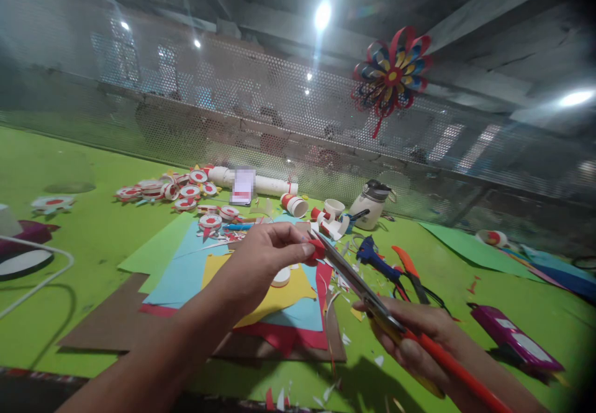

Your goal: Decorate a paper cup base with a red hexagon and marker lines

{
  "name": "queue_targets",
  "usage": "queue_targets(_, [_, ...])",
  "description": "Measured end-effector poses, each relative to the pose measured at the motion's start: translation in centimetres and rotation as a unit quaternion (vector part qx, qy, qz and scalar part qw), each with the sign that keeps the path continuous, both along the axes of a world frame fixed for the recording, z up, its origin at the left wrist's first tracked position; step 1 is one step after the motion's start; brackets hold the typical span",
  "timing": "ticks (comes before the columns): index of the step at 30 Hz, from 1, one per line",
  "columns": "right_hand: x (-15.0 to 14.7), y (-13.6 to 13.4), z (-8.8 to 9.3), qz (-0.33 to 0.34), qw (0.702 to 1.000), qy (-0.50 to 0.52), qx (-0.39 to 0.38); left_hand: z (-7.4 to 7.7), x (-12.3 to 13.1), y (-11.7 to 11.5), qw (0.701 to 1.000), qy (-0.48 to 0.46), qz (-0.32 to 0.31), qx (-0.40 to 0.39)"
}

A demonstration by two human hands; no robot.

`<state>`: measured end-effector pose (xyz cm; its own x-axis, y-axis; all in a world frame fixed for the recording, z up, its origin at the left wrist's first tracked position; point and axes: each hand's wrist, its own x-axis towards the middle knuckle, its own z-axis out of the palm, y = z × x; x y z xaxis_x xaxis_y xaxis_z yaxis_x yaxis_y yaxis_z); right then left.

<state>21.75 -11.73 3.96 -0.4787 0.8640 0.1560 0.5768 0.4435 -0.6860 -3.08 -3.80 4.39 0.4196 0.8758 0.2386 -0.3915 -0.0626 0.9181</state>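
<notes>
My left hand (274, 251) is closed, pinching a small piece of red paper (317, 249) between thumb and fingertips. My right hand (419, 338) wraps round the handles of a pair of scissors (344, 267), whose long metal blades point up and left to the red paper. A red handle runs back towards me and a yellow part shows under my fingers. Beneath my hands lie stacked sheets: yellow paper (274, 304), light blue paper (174, 276) and red paper (288, 340), on a brown board (107, 320). A white roll (280, 277) sits on the yellow sheet.
Several red-and-white paper wheels (190, 190) lie at back left, near a white tube (274, 184) and a phone (243, 188). To the right are a blue glue gun (377, 258), an orange-handled tool (405, 264), a jug (369, 205) and a magenta box (514, 338). A paper flower (393, 76) hangs above.
</notes>
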Motion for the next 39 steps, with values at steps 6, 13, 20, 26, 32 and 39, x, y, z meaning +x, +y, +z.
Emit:
queue_targets(6, [0.2, 0.0, -0.2, -0.006, 1.0, 0.003, -0.027, -0.1, 0.1, -0.1, 1.0, -0.012, -0.009, -0.006])
queue_targets(13, [0.1, -0.2, -0.4, -0.024, 0.999, 0.016, -0.039, 0.0, 0.0, -0.1, 1.0, -0.012, -0.011, -0.015])
queue_targets(20, [0.2, -0.1, -0.5, -0.022, 0.999, 0.012, -0.038, 0.0, 0.2, 0.0, 1.0, -0.013, -0.01, -0.014])
queue_targets(26, [0.7, 0.0, -1.0, -0.002, 1.0, 0.007, -0.013, 0.0, 0.2, 0.0, 1.0, -0.016, -0.011, -0.016])
queue_targets(32, [0.7, -0.1, -1.1, -0.014, 0.998, 0.02, -0.049, 0.0, 0.2, 0.1, 1.0, -0.017, -0.014, -0.015])
queue_targets(39, [0.3, -0.2, -0.9, -0.014, 0.999, 0.017, -0.039, -0.1, 0.2, 0.1, 1.0, -0.013, -0.012, -0.014])
